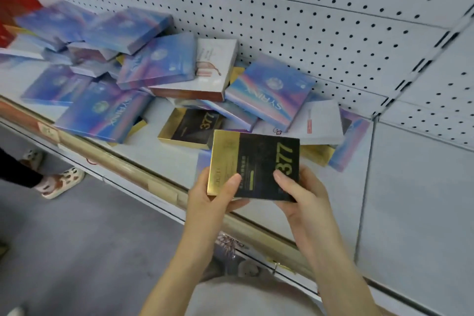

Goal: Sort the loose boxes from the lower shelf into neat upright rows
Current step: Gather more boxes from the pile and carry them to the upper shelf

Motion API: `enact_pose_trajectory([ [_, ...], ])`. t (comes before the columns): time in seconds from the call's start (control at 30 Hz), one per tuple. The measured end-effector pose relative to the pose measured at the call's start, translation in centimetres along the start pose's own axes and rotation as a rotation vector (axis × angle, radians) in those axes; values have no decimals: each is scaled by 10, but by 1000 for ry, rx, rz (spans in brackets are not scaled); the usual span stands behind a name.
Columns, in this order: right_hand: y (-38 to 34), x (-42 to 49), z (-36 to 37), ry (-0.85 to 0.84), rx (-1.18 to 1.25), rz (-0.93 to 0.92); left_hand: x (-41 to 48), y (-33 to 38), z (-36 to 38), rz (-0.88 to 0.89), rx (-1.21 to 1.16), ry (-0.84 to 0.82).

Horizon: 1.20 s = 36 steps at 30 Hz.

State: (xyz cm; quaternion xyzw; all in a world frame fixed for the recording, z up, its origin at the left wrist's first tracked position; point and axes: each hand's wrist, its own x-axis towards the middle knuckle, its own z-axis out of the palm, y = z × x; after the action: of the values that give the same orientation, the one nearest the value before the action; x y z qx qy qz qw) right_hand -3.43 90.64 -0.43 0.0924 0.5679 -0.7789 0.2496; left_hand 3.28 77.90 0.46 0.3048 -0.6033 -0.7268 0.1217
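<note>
1. Right now my left hand (213,195) and right hand (300,192) pinch one black-and-gold box (256,167) over the shelf's (164,151) front edge, thumbs on its face and fingers underneath.
2. It seems to be light, stiff card with glossy foil, probably slippery, so I'd grip it by the side edges.
3. I count two of this kind plainly showing, the second box (189,127) lying flat just behind. There are also two white boxes (320,123) and at least seven blue boxes (269,90), blurred leftward.

"377" marks the held black-gold box (256,161) and another black-gold box (189,126) behind it; "SYRINX" marks blue boxes (269,90) beyond it.
</note>
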Motion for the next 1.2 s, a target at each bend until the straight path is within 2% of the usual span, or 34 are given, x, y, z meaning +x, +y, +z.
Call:
enact_pose_trajectory([
  [0.1, 9, 7, 36, -85, -190, 27, 19, 11, -36, -4, -89, 122],
  [0.17, 16, 12, 65, -122, -217, 39, 34, 16, -57, -33, -226, 196],
  [0.23, 25, 18, 98, -147, -210, 30, 50, 21, -73, -75, -339, 196],
  [0.47, 48, 47, 216, -114, -283, -60, 115, 59, -162, -96, -411, 208],
  [0.53, 49, 59, 241, -55, -315, -115, 136, 68, -193, -116, -436, 229],
  [0.7, 27, 99, 264, 189, -422, -446, 182, 81, -246, -177, -403, 160],
  [0.83, -4, 132, 265, 432, -631, -627, 206, 82, -263, -229, -338, 128],
  [0.9, -12, 150, 263, 516, -840, -558, 217, 83, -268, -243, -280, 82],
  [1.03, -14, 166, 266, 501, -1210, -382, 246, 93, -265, -251, -201, -13],
  [1.1, -14, 168, 270, 477, -1190, -372, 262, 99, -257, -231, -177, -68],
  [1.2, -20, 168, 279, 508, -896, -308, 279, 103, -243, -232, -172, -134],
])
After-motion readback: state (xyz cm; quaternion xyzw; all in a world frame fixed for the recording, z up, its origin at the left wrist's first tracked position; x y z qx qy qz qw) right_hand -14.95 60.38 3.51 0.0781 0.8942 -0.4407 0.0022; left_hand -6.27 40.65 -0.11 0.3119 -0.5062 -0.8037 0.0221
